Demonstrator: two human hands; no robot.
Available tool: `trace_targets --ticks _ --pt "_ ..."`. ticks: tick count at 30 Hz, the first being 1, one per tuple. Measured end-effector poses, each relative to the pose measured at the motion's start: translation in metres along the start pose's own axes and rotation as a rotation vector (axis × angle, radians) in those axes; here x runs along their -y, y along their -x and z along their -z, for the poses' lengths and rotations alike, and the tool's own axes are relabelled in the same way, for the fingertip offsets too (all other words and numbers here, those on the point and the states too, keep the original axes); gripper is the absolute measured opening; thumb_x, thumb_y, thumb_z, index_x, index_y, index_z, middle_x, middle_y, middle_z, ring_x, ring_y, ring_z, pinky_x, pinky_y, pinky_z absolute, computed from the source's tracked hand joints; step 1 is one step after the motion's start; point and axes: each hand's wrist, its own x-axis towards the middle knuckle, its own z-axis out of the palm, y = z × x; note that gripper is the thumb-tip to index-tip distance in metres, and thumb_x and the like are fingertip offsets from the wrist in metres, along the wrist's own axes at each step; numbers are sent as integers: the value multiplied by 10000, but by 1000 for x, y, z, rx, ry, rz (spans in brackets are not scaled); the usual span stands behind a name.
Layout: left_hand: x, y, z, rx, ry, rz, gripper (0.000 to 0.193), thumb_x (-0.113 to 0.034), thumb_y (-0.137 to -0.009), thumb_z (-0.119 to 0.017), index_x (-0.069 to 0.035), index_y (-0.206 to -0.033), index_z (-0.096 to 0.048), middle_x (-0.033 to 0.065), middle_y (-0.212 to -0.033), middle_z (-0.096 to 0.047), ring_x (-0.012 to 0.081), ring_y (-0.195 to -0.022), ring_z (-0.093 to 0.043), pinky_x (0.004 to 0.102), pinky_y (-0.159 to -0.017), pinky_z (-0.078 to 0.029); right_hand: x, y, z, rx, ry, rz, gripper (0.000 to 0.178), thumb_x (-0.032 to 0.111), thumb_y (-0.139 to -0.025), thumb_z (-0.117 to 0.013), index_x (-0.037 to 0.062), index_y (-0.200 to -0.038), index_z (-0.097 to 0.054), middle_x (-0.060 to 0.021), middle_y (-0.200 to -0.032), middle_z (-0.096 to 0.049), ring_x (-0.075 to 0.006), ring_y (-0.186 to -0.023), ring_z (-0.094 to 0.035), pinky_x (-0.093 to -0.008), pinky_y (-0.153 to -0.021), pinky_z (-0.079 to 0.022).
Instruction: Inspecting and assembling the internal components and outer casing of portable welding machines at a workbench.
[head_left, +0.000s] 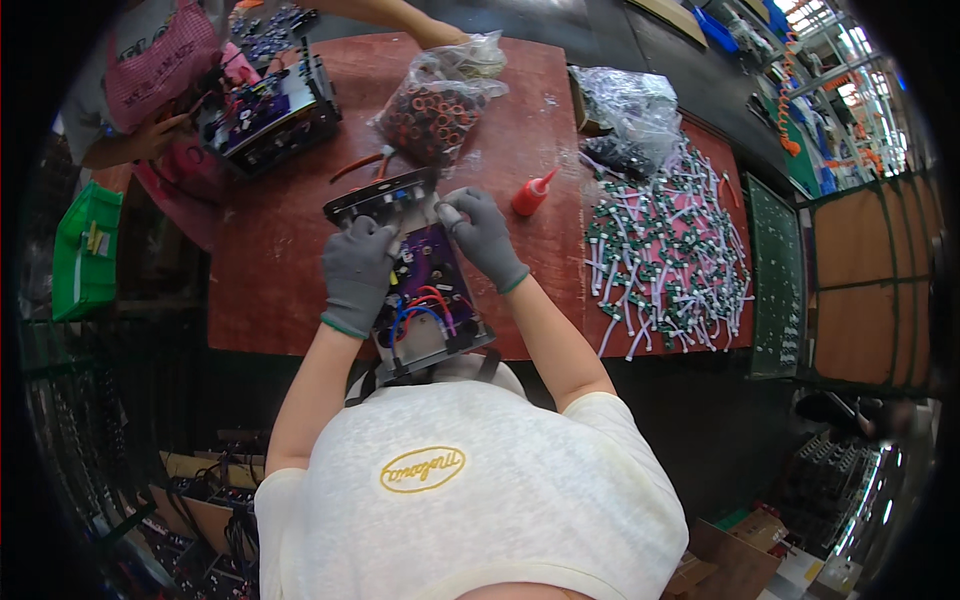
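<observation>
I saw left hand [357, 275] flat on chassis [420, 290], gripping its edge | right hand [482, 235] pinching a small part at its top | board and wires already in, cover absent | glue bottle [532, 192] right of right hand, untouched

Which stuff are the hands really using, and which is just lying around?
In use:
left hand
right hand
open metal chassis with purple board and coloured wires

Lying about:
red glue bottle
bag of rings
pile of small wired connectors
orange-handled pliers
</observation>
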Motion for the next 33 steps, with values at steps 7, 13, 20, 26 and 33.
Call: trace_targets --ticks 7,13,20,26,33 --pt "-2 -3 -9 2 -44 -5 124 -232 -831 -674 -119 -879 -654 75 -892 -560 316 -773 -568 435 -673 -455 -81 -9 40 336 1599 511 371 128 -842 -552 29 -1198 -583 -189 -1147 -596 -374 -1224 -491 -534 -1104 -298" --pt "-2 1 -11 -30 -34 22 114 -214 -816 -676 -130 -892 -663 71 -908 -565 313 -790 -572 436 -677 -456 -139 -49 47 653 1984 230 326 117 -887 -505 59 -1188 -616 -196 -1102 -663 -366 -1055 -625 -571 -1047 -352" --pt "-2 5 -16 -45 -6 58 87 -201 -805 -671 -151 -876 -679 61 -901 -569 294 -808 -582 421 -715 -452 -81 -61 123 558 273 -505 343 232 -807 -742 61 -1088 -646 -44 -934 -647 -217 -877 -643 -373 -761 -535" --pt "-2 9 -21 -128 86 54 234 -210 -824 -662 -132 -1043 -629 68 -899 -565 294 -792 -574 409 -711 -442 -1 -43 122 -110 -1055 -311 556 444 -857 -720 49 -1203 -538 -96 -1042 -639 -226 -885 -646 -344 -698 -567" --pt "-2 12 -24 -182 6 89 313 -248 -855 -654 -104 -1122 -576 76 -883 -553 280 -747 -544 405 -660 -432 90 -44 73 -95 -926 -84 534 483 -870 -697 43 -1133 -549 -84 -971 -641 -148 -789 -618 -266 -577 -490"
